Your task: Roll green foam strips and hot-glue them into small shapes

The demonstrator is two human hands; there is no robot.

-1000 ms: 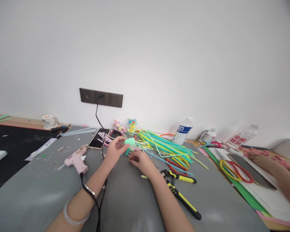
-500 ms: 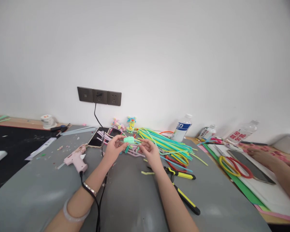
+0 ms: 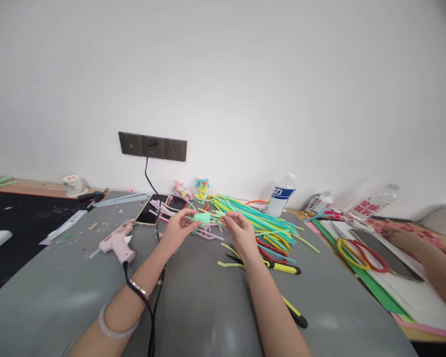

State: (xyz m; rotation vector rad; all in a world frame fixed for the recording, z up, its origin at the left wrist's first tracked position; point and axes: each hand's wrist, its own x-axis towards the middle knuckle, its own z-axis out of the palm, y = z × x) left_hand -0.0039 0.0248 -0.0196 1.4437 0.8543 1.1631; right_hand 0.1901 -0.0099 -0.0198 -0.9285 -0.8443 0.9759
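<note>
My left hand (image 3: 178,229) is closed on a small mint-green craft piece (image 3: 201,217), held a little above the grey mat (image 3: 193,302). My right hand (image 3: 238,233) is raised beside it with thumb and fingers pinched on a thin strip that I cannot make out. A heap of green, yellow and blue straws (image 3: 256,220) lies just behind my right hand. Pink strips (image 3: 208,233) lie under the green piece.
A pink glue gun (image 3: 116,244) lies left, its black cord running toward me. Two phones (image 3: 148,212) lie near the wall sockets (image 3: 153,147). Yellow-black pliers (image 3: 282,270) lie right of my forearm. Water bottles (image 3: 280,195) stand behind. Another person's hand (image 3: 405,240) rests at the right.
My right hand has lifted from the mat and moved up and right beside the green piece, pinched on something small. My left hand has kept its hold on the green piece.
</note>
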